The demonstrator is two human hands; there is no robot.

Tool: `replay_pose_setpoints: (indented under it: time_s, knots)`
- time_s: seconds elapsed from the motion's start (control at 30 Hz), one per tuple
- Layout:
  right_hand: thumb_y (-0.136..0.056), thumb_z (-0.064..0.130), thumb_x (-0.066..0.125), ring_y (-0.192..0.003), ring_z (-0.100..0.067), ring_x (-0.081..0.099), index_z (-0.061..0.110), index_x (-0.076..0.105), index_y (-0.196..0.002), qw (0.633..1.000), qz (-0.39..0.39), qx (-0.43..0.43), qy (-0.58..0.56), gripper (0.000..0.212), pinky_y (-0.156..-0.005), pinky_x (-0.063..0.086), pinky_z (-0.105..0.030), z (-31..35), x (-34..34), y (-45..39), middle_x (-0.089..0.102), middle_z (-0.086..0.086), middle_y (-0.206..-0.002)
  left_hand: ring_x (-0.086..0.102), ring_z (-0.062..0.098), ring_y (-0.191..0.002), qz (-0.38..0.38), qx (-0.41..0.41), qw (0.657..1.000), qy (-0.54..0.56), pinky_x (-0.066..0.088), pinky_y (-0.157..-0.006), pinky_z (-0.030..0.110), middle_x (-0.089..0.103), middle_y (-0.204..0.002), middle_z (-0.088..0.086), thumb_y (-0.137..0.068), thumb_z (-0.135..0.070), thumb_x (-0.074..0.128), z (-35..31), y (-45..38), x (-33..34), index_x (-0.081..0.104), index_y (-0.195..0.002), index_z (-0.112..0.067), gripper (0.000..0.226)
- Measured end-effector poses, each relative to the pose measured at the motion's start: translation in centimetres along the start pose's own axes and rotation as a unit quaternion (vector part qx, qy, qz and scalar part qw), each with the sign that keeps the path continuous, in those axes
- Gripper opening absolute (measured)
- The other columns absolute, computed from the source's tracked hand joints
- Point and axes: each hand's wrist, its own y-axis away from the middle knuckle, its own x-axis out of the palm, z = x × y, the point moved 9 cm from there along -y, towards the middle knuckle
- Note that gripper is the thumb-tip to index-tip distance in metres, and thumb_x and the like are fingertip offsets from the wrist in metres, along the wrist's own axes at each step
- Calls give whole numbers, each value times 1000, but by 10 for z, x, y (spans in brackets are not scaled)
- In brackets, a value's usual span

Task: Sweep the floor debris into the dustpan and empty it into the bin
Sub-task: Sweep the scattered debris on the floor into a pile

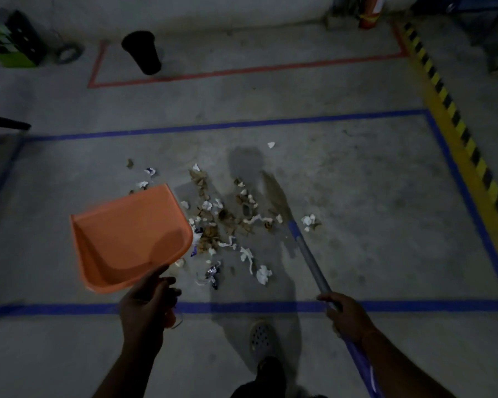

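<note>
Beside the debris (227,222), left hand (144,303) grips the dustpan (127,237) (empty); right hand (348,317) grips the broom (308,254).

Both arms reach forward, left hand (144,300) and right hand (346,314) each in a closed grip.

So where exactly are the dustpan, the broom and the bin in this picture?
orange dustpan (130,237): head view, on the flat inside of its pan.
broom (309,255): head view, on the grey part of its handle.
black bin (143,51): head view, on its side wall.
</note>
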Motion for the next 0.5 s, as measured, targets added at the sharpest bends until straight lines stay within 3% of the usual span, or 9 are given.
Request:
replay_pose_setpoints:
  time_s: [0.1, 0.23, 0.3, 0.4, 0.5]
  knots:
    - [-89, -8, 61, -40, -19, 52, 13, 70, -107, 997, -60, 40, -9, 29, -38, 44, -27, -28, -18, 31, 62, -7, -63, 65, 21, -55, 20, 11, 1000, 9, 47, -44, 24, 75, -86, 20, -96, 3, 61, -1, -3, -1, 74, -116, -13, 29]
    - [-90, -2, 63, -45, -21, 61, 18, 71, -107, 991, -97, 90, 8, 27, -43, 50, -29, -64, -17, 63, 66, -10, -74, 60, 21, -48, 56, 27, 998, 19, 41, -38, 21, 72, -73, 20, -97, 2, 60, -5, 4, -3, 75, -102, -15, 22]
    - [-90, 0, 63, -48, -22, 63, 17, 70, -109, 989, -101, 110, 19, 26, -43, 51, -27, -75, -3, 71, 67, -9, -83, 57, 20, -45, 72, 37, 997, 13, 39, -38, 21, 69, -72, 27, -97, 1, 60, -3, 7, -11, 74, -98, -8, 16]
    - [-90, 0, 62, -49, -19, 62, 17, 68, -108, 987, -81, 130, 47, 25, -41, 48, -23, -81, 26, 77, 67, -9, -87, 61, 19, -49, 85, 49, 995, 11, 43, -39, 23, 72, -70, 19, -97, 1, 60, 7, 10, -31, 74, -100, -2, 15]
    - [-89, -1, 60, -52, -19, 62, 19, 67, -106, 990, -43, 116, 63, 27, -42, 48, -23, -69, 66, 75, 67, -9, -85, 64, 19, -53, 86, 48, 995, 0, 45, -41, 23, 74, -73, 12, -97, 3, 59, 24, 12, -59, 77, -101, -13, 24]
